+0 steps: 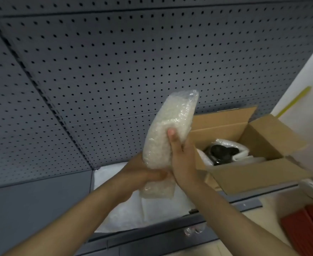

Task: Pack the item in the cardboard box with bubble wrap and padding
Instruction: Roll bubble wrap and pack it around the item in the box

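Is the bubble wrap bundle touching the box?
Cannot tell. In the head view the bundle overlaps the box flap edge, so any gap is hidden.

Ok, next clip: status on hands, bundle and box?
Both hands, left hand and right hand, gripping the bubble-wrapped bundle. Cardboard box open, dark item already inside among padding. Nothing blocking the opening.

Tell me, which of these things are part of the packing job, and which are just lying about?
Part of the job:
- bubble-wrap bundle, held in both the left hand and the right hand
- open cardboard box
- dark item inside it, bedded in white padding

Just lying about:
- white sheet on the bench
- red object at the right edge
- grey pegboard behind
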The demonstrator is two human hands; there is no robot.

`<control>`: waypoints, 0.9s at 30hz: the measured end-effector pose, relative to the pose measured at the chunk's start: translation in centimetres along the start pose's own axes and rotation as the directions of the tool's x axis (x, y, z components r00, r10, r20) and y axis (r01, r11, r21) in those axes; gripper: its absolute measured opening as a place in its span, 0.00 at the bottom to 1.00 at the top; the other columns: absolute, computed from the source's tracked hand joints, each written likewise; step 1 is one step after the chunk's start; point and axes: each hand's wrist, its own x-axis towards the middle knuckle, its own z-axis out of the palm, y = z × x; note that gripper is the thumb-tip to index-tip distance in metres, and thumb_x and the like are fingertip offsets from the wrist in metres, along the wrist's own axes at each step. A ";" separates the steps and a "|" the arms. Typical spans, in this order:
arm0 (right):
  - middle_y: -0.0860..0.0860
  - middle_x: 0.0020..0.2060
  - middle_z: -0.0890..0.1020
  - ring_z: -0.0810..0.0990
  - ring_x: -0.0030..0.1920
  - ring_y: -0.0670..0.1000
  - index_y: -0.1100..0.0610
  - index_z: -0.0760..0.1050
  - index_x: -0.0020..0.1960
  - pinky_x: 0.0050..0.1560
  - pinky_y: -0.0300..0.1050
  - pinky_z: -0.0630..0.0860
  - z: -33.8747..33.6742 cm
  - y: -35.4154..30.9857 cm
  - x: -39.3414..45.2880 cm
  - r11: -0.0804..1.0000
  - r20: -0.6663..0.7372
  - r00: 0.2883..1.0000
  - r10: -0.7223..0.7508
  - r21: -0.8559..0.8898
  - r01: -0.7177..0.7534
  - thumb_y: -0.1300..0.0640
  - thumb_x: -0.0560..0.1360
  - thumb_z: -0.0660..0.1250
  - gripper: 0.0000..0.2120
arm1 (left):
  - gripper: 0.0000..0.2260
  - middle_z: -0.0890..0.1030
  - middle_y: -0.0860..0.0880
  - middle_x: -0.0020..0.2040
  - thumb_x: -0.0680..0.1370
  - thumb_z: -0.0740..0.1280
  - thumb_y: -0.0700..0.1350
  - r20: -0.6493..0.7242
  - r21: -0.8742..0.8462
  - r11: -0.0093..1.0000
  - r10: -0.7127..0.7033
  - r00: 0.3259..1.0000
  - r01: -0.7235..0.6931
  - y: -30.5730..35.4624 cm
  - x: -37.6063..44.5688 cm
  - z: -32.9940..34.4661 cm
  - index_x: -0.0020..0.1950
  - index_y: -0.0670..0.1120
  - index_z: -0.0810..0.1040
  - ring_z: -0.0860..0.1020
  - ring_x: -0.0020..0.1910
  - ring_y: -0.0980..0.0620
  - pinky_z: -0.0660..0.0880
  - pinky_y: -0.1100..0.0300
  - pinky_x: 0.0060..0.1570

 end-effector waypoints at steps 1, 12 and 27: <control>0.52 0.47 0.84 0.84 0.48 0.50 0.53 0.74 0.56 0.49 0.51 0.81 -1.3 -0.1 0.5 0.996 -0.006 1.000 -0.025 -0.085 0.024 0.35 0.75 0.60 0.23 | 0.18 0.86 0.49 0.48 0.68 0.75 0.39 -0.023 0.042 0.999 0.017 1.000 -0.016 0.4 0.7 1.1 0.56 0.48 0.80 0.84 0.48 0.52 0.81 0.58 0.45; 0.49 0.61 0.78 0.78 0.61 0.46 0.55 0.66 0.68 0.63 0.52 0.76 -21.1 -4.0 6.5 0.994 0.406 0.911 0.076 -0.100 -0.038 0.53 0.76 0.64 0.22 | 0.20 0.81 0.56 0.38 0.65 0.77 0.39 -0.204 0.248 0.965 0.133 0.970 -0.080 3.8 9.1 14.8 0.46 0.59 0.74 0.80 0.37 0.66 0.74 0.73 0.32; 0.54 0.43 0.78 0.76 0.46 0.55 0.57 0.75 0.50 0.44 0.49 0.72 -26.9 -4.6 20.3 0.132 0.693 0.713 0.109 -0.721 0.681 0.61 0.74 0.62 0.06 | 0.23 0.70 0.48 0.66 0.76 0.64 0.50 -0.051 0.964 0.260 -0.004 0.999 0.050 1.1 17.3 19.0 0.70 0.52 0.64 0.71 0.63 0.48 0.69 0.57 0.58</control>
